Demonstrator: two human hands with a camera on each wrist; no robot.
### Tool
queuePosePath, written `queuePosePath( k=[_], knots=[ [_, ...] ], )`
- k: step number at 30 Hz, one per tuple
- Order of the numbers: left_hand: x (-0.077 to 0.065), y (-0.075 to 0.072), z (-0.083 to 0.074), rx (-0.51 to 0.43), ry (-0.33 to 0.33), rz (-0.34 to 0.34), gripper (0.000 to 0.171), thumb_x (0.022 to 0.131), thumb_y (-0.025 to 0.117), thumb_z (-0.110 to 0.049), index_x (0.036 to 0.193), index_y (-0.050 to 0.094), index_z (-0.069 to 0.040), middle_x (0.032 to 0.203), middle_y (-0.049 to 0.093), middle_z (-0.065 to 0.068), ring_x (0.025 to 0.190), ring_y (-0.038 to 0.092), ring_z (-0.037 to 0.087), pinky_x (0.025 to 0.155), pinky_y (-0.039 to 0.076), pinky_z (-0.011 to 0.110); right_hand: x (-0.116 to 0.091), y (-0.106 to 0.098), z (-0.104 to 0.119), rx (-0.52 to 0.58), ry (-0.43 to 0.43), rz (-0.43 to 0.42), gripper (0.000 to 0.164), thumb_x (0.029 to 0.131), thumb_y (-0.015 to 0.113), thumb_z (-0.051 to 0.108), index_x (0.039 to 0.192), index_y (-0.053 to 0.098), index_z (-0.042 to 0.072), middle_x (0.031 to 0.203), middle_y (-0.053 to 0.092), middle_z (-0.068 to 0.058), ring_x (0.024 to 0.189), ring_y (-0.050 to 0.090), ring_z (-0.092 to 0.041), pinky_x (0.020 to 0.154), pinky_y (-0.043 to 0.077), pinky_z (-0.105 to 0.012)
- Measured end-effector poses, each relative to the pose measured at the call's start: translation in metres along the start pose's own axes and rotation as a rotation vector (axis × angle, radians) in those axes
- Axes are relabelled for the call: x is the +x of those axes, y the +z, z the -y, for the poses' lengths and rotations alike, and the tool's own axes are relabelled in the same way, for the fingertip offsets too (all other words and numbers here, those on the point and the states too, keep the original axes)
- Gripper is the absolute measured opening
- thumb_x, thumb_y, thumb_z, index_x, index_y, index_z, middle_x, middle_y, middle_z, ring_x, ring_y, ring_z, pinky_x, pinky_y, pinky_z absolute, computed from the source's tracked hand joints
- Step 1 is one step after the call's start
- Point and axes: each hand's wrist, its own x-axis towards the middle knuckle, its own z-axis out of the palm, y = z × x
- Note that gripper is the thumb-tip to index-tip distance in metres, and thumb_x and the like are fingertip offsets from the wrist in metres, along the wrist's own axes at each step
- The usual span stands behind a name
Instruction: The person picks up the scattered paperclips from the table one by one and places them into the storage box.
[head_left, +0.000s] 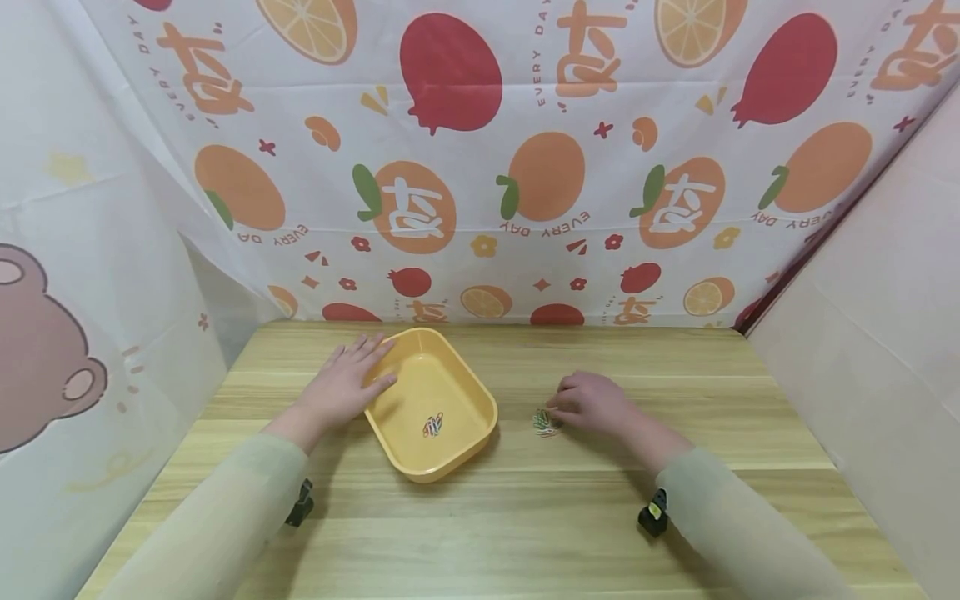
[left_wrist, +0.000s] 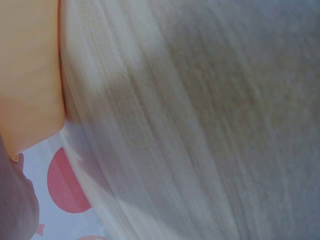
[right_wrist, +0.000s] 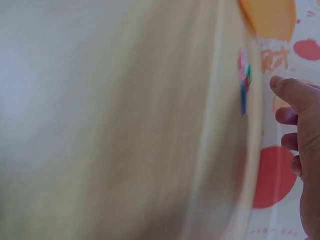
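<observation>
On the wooden table stands a yellow plastic basin (head_left: 450, 460), with a small cluster of coloured paper clips (head_left: 432, 426) on its floor. My left hand (head_left: 347, 385) rests on the basin's left rim, its fingers extended along the edge and its thumb reaching over the inside. To the right of the basin lies a loose pile of paper clips (head_left: 543, 425). Bent over that pile, my right hand (head_left: 592, 403) has its fingertips right at the clips. In the right wrist view its fingers are loosely bent, and no clip shows between them.
The wooden tabletop (head_left: 480, 542) ends at a fruit-print curtain (head_left: 480, 192) at the back. Pale cloth sheets hang along the left and right sides. A small black device (head_left: 653, 514) is worn at the right wrist, and another (head_left: 300, 503) at the left.
</observation>
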Motion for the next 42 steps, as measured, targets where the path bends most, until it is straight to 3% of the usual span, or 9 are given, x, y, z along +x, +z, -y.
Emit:
queuePosePath(
  k=[7,14,24,32,42],
  knots=[
    [-0.001,-0.002,-0.001,-0.004,0.003,0.004,0.069,0.101,0.047,-0.052,0.159,0.026,-0.021,0.165,0.017,0.009,0.150,0.013,0.040,0.120,0.003,0.059,-0.020,0.003,-0.006,0.042,0.068,0.026,0.013,0.089,0.075,0.029,0.100,0.079,0.024,0.091,0.064,0.013,0.085,0.058,-0.007,0.079,0.054,-0.032],
    [0.000,0.000,0.000,-0.002,0.001,0.005,0.070,0.101,0.046,-0.054,0.159,0.025,-0.022,0.165,0.017,0.008,0.150,0.013,0.039,0.120,0.003,0.058,-0.022,0.002,-0.009,0.032,0.055,0.065,0.012,0.090,0.075,0.027,0.101,0.079,0.024,0.092,0.064,0.013,0.086,0.059,-0.006,0.078,0.054,-0.030],
    [0.000,0.000,0.000,-0.007,0.002,-0.002,0.068,0.101,0.048,-0.050,0.159,0.026,-0.022,0.164,0.018,0.009,0.149,0.014,0.040,0.120,0.004,0.058,-0.009,-0.001,-0.012,0.026,0.040,0.201,0.011,0.090,0.075,0.025,0.100,0.078,0.021,0.091,0.063,0.013,0.084,0.056,-0.004,0.078,0.053,-0.029],
    [0.001,-0.001,0.000,0.003,0.000,0.012,0.070,0.101,0.042,-0.057,0.159,0.023,-0.023,0.165,0.016,0.008,0.150,0.011,0.039,0.120,0.003,0.058,0.007,-0.008,-0.009,0.067,0.100,0.308,0.005,0.089,0.074,0.017,0.091,0.074,0.021,0.086,0.058,0.013,0.081,0.054,-0.006,0.077,0.052,-0.031],
    [0.001,0.000,0.001,-0.005,-0.003,0.008,0.068,0.102,0.047,-0.050,0.159,0.024,-0.023,0.165,0.017,0.009,0.150,0.010,0.038,0.121,0.001,0.057,0.021,-0.015,-0.004,0.104,0.174,0.428,0.017,0.085,0.072,0.012,0.077,0.063,0.024,0.077,0.051,0.010,0.073,0.048,-0.009,0.069,0.044,-0.028]
  ],
)
